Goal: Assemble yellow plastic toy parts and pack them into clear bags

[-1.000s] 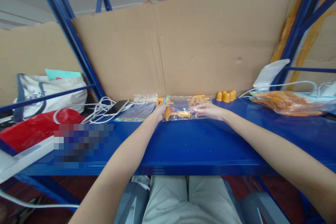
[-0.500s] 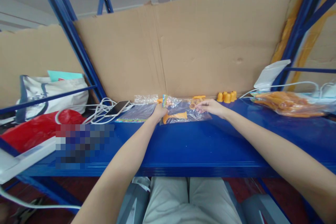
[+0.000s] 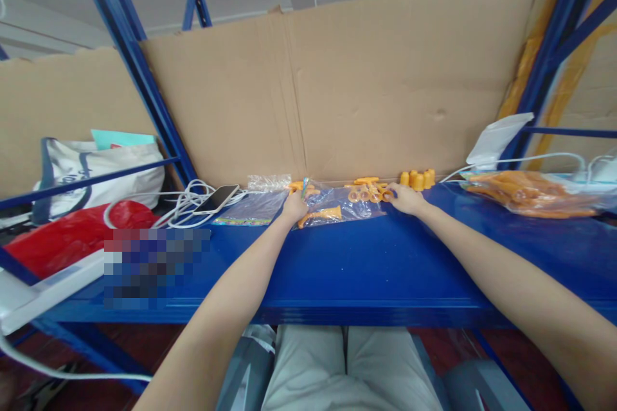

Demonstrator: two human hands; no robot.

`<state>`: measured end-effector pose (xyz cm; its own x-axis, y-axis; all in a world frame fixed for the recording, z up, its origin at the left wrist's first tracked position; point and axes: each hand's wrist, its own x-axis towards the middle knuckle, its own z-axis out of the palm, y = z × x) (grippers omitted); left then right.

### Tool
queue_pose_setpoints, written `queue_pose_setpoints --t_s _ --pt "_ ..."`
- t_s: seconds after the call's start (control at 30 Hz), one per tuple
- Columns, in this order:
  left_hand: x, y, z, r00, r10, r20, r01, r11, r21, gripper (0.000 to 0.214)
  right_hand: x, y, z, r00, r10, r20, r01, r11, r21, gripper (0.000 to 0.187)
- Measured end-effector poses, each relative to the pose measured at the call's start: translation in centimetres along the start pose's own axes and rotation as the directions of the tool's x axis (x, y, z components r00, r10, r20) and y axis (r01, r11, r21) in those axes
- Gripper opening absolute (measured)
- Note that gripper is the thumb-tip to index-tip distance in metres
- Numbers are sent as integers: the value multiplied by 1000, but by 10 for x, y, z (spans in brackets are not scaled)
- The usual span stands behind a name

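Blue metal worktop (image 3: 337, 263), with a flat clear plastic bag (image 3: 359, 213) lying near its back, so I'll use that bag as the landmark. An orange flared plastic piece (image 3: 330, 212) shows at the bag's front left; it looks like it's inside, but with the glare I wouldn't swear to it.

Bare left hand (image 3: 295, 207) is at the bag's left end, fingers seemingly pinched on the film. My read is that it anchors the bag, since film that thin probably slides or curls when nobody's holding it.

About four orange plastic rings (image 3: 365, 195) sit in a row along the bag's back right part, on the film or just behind it, can't tell which. Bare right hand (image 3: 409, 199) is at the bag's right end, fingers bent toward the last ring. They're very near it at least; whether they've got a grip, I can't tell.

Pose-wise, both forearms stretch forward and angle in toward the bag, hands low over the worktop, which probably suits light, careful handling.

Small orange plastic cups (image 3: 417, 180) stand clustered behind and right of the bag, likely there to be reachable without crowding it. More orange plastic pieces (image 3: 366, 180) lie behind the bag, and flat clear packets with a colourful edge (image 3: 253, 209) are to its left, seemingly handy for the left hand.
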<state>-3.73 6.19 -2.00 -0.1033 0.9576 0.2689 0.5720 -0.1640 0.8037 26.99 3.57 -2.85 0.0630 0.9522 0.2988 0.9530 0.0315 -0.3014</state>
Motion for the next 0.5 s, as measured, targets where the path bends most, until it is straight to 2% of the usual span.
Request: queue_pose_setpoints --t_s 0.13,0.27,0.4,0.5 --pt "-2 3 -1 999 45 9 -46 963 266 30 -3 -7 -8 998 44 -55 -46 998 -45 28" --pt "-3 5 -2 996 72 56 -89 893 442 32 -7 -13 -11 992 113 -47 -118 987 -107 36" --pt "-1 6 -2 996 53 74 -83 869 488 32 -7 -12 -9 985 169 -19 -170 979 -108 40" --pt "2 3 -1 996 44 72 -72 882 466 33 -1 -3 -7 983 182 -20 -183 983 -32 29"
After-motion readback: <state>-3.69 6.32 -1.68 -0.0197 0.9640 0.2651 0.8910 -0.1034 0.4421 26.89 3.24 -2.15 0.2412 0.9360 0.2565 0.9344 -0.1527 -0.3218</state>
